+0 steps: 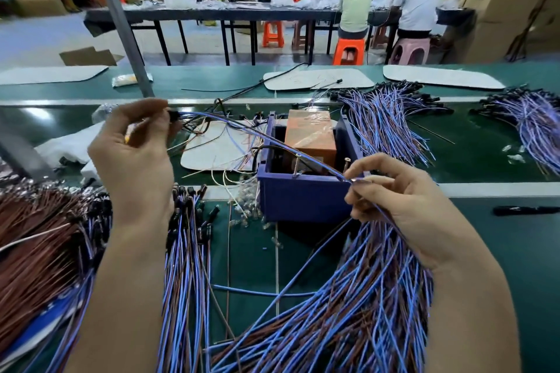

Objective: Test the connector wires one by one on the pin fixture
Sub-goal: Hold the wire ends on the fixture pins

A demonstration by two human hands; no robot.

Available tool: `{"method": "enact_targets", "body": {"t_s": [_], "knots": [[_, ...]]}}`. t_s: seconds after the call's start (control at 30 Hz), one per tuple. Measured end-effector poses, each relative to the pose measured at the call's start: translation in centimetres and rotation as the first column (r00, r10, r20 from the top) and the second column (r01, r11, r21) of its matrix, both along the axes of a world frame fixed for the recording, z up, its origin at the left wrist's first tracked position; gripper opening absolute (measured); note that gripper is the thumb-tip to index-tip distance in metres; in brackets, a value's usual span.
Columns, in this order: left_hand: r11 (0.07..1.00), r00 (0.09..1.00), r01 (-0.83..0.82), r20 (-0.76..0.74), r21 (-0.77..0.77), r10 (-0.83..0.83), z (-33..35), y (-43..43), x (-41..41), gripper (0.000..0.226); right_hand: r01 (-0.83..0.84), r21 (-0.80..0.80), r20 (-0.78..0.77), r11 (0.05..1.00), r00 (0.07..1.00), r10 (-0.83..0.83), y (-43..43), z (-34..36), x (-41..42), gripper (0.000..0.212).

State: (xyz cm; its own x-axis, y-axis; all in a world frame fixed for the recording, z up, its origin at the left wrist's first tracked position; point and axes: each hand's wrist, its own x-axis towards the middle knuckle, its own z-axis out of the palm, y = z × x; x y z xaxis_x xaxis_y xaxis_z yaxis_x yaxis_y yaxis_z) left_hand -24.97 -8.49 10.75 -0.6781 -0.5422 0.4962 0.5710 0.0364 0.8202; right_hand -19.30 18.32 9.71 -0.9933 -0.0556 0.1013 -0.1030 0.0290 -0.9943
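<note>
1 blue box (pixel 303 201) (orange block (pixel 311 134) inside)

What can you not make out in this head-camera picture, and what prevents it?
Head view throughout.
Connector end of the held wire: mostly covered by fingers of the left hand.
Floor of the blue box: hidden behind its front wall.
Loose wire bundle: cut off by the bottom edge.
Far benches: items too small.

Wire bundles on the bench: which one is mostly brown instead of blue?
The bundle at the far left edge, fanned out at the lower left. Its wires are almost all reddish-brown; the other bundles are chiefly blue with some brown.
</note>
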Motion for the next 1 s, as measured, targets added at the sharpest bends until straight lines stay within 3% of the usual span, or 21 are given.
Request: {"method": "enact_targets", "body": {"t_s": [0.1, 0.17, 0.23, 0.27, 0.3, 0.4, 0.47, 0.53, 0.6, 0.7, 0.8, 1.0], "knots": [[0.997, 0.992, -0.04, 0.118, -0.069, 0.048, -0.5, -1.0, -0.5, 0.031, -0.062, -0.072, -0.019, 0.996, 0.998, 0.06, 0.4, 0.5, 0.5, 0.018], [0.949, 0.948, -0.073, 0.274, -0.307, 0.161, -1.2, -1.3, -0.8, 0.026, -0.142, -0.151, -0.034, 0.978, 0.99, 0.139, 0.7, 0.8, 0.8, 0.02], [0.722, 0.855, -0.124, 0.296, -0.68, 0.425, -1.5, -0.8, -0.5, 0.03, -0.236, -0.21, -0.051, 0.949, 0.972, 0.23, 0.7, 1.0, 0.9, 0.03], [0.633, 0.85, -0.133, 0.24, -0.763, 0.468, -1.3, -0.1, -0.2, 0.037, -0.266, -0.23, -0.056, 0.936, 0.964, 0.26, 0.7, 0.9, 0.9, 0.038], [0.613, 0.881, -0.132, 0.192, -0.779, 0.433, -0.8, 0.7, 0.3, 0.042, -0.283, -0.243, -0.054, 0.928, 0.959, 0.278, 0.6, 0.9, 0.9, 0.043], [0.646, 0.996, 0.05, 0.085, -0.762, 0.023, 0.7, 3.8, 2.4, 0.047, -0.246, -0.223, -0.041, 0.943, 0.969, 0.243, 0.0, 0.7, 0.5, 0.028], [0.584, 0.962, 0.232, 0.094, -0.777, -0.258, 0.8, 6.3, 4.2, 0.047, -0.189, -0.175, -0.035, 0.966, 0.982, 0.186, -0.4, 0.5, 0.4, 0.023], [0.556, 0.908, 0.363, 0.149, -0.747, -0.393, 0.7, 8.4, 5.4, 0.045, -0.13, -0.091, -0.045, 0.987, 0.991, 0.127, -0.7, 0.5, 0.3, 0.026], [0.589, 0.878, 0.443, 0.196, -0.676, -0.436, 0.3, 9.6, 6.0, 0.04, -0.127, 0.059, -0.064, 0.99, 0.989, 0.13, -0.9, 0.7, 0.3, 0.031], [0.624, 0.87, 0.49, 0.295, -0.608, -0.396, -0.3, 9.9, 6.1, 0.032, -0.283, 0.28, -0.011, 0.917, 0.955, 0.297, -1.4, 0.8, 0.7, 0.035], [0.663, 0.8, 0.595, 0.412, -0.455, -0.435, -0.8, 10.0, 5.6, 0.014, -0.388, 0.3, 0.065, 0.872, 0.92, 0.387, -2.0, 0.6, 0.6, 0.037], [0.693, 0.642, 0.714, 0.486, -0.099, -0.593, -1.7, 9.9, 3.9, 0.015, -0.259, 0.293, 0.132, 0.92, 0.964, 0.23, -1.4, -0.2, 0.0, 0.019]]}}
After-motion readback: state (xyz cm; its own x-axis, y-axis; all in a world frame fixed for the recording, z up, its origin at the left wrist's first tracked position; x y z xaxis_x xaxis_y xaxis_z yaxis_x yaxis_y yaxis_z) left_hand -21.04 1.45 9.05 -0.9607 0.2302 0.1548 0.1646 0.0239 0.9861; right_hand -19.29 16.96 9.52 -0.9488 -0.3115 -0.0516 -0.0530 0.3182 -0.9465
